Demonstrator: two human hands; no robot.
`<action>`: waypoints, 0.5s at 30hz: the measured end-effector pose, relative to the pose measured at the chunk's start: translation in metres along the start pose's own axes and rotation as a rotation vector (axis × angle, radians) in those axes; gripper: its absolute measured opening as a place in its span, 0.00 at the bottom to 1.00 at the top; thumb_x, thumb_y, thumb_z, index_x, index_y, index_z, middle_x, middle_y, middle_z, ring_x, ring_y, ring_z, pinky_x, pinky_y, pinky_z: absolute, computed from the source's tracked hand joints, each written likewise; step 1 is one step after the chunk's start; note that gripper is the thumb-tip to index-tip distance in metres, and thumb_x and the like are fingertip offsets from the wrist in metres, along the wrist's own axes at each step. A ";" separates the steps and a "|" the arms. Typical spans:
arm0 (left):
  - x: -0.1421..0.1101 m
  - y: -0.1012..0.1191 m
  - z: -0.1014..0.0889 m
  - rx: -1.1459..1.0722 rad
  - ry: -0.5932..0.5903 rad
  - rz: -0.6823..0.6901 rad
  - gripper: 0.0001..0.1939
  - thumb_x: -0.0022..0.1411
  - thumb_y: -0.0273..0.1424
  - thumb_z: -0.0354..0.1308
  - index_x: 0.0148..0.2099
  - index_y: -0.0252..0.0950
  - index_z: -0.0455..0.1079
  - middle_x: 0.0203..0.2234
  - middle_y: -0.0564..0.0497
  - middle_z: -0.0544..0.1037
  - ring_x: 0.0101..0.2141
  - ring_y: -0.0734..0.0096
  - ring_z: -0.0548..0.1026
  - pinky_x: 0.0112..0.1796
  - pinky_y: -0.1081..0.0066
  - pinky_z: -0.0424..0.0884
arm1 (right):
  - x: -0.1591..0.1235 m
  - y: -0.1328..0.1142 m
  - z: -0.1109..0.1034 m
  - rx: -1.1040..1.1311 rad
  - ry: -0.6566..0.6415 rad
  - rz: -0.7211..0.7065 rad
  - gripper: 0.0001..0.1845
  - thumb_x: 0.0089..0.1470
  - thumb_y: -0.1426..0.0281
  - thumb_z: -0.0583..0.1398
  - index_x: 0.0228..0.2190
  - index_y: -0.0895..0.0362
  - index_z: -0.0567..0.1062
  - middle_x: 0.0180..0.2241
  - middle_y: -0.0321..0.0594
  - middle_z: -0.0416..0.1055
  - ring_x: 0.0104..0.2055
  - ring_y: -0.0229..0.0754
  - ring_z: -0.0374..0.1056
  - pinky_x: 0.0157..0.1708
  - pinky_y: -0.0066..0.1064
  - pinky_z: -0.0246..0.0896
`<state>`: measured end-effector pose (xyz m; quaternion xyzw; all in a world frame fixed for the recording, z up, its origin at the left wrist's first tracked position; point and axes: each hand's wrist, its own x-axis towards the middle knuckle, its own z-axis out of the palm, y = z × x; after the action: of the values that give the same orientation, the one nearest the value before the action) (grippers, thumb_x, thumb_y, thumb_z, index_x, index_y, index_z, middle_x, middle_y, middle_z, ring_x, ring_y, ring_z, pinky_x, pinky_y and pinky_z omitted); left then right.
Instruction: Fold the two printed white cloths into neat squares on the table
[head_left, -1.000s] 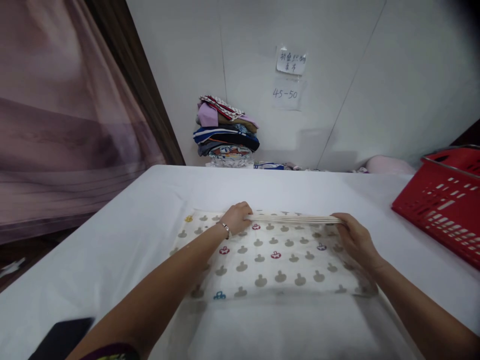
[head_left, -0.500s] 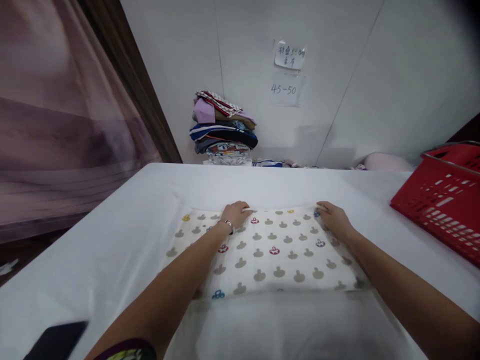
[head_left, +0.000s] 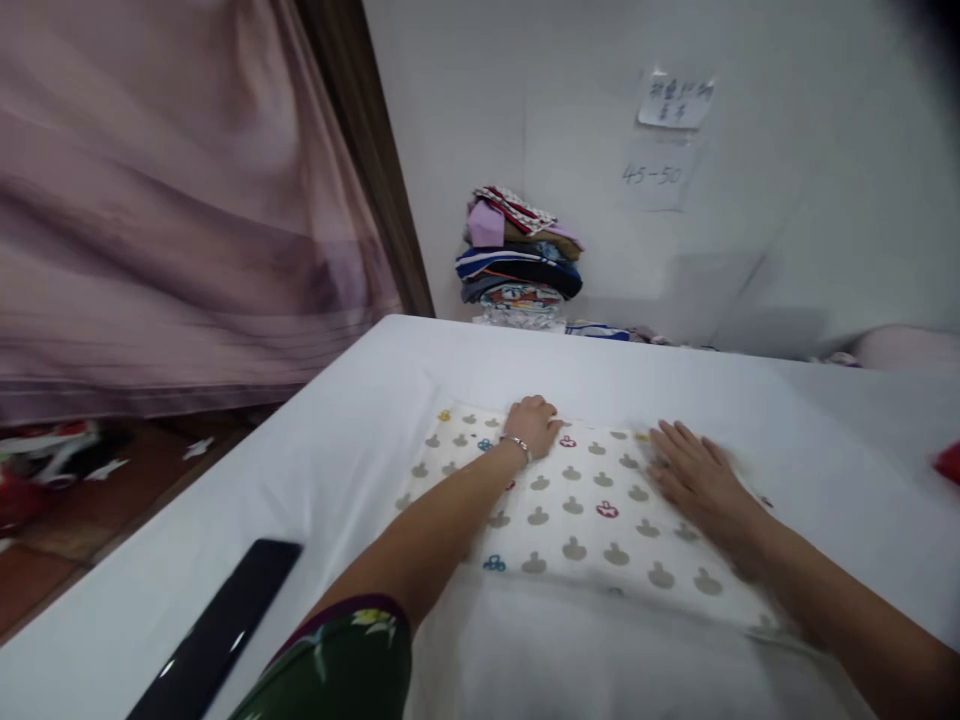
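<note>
A white cloth (head_left: 574,525) printed with grey shapes and a few coloured figures lies folded on the white-covered table. My left hand (head_left: 532,428), with a bracelet at the wrist, is at the cloth's far edge, its fingers curled and closed on the fabric. Farther right, my right hand (head_left: 697,480) lies flat on the cloth with fingers outstretched, slightly blurred by motion. Part of the cloth's right side is hidden beneath that hand and forearm. Toward me, a plain white layer of fabric extends from the printed part.
A long black flat object (head_left: 217,630) lies on the table (head_left: 337,450) at left. Behind the far edge stands a stack of folded fabrics (head_left: 520,260) by the wall. A pink curtain (head_left: 187,200) hangs at left, and a red object (head_left: 949,463) shows at the right edge.
My right hand has let go of the far right edge and flattened onto the cloth. My left hand stays at the far edge. The view has swung left, taking most of the red basket out of sight.
</note>
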<state>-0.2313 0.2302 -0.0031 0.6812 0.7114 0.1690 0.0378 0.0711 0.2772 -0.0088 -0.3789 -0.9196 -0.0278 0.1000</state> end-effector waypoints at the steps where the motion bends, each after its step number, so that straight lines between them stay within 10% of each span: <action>1: -0.001 -0.002 0.001 -0.013 0.001 -0.017 0.15 0.61 0.38 0.48 0.43 0.38 0.70 0.43 0.47 0.72 0.47 0.62 0.66 0.48 0.61 0.60 | 0.000 0.001 0.009 -0.003 -0.033 0.016 0.31 0.58 0.53 0.43 0.59 0.52 0.55 0.62 0.43 0.50 0.64 0.51 0.43 0.58 0.51 0.42; 10: 0.004 -0.014 -0.014 -0.226 0.041 -0.145 0.16 0.55 0.36 0.57 0.46 0.40 0.70 0.44 0.52 0.73 0.44 0.70 0.70 0.48 0.70 0.65 | -0.001 0.015 0.038 -0.006 -0.090 0.036 0.34 0.58 0.50 0.39 0.60 0.53 0.53 0.64 0.39 0.44 0.65 0.48 0.39 0.59 0.52 0.41; 15: -0.040 -0.052 -0.048 -0.108 0.132 -0.192 0.20 0.60 0.38 0.52 0.54 0.39 0.65 0.56 0.48 0.64 0.58 0.65 0.58 0.58 0.61 0.50 | 0.001 0.015 0.039 -0.007 -0.100 0.027 0.34 0.58 0.51 0.39 0.60 0.53 0.53 0.64 0.40 0.44 0.65 0.49 0.39 0.59 0.53 0.41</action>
<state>-0.2918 0.1816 0.0194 0.5945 0.7640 0.2469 0.0435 0.0744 0.2935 -0.0474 -0.3925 -0.9181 -0.0107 0.0530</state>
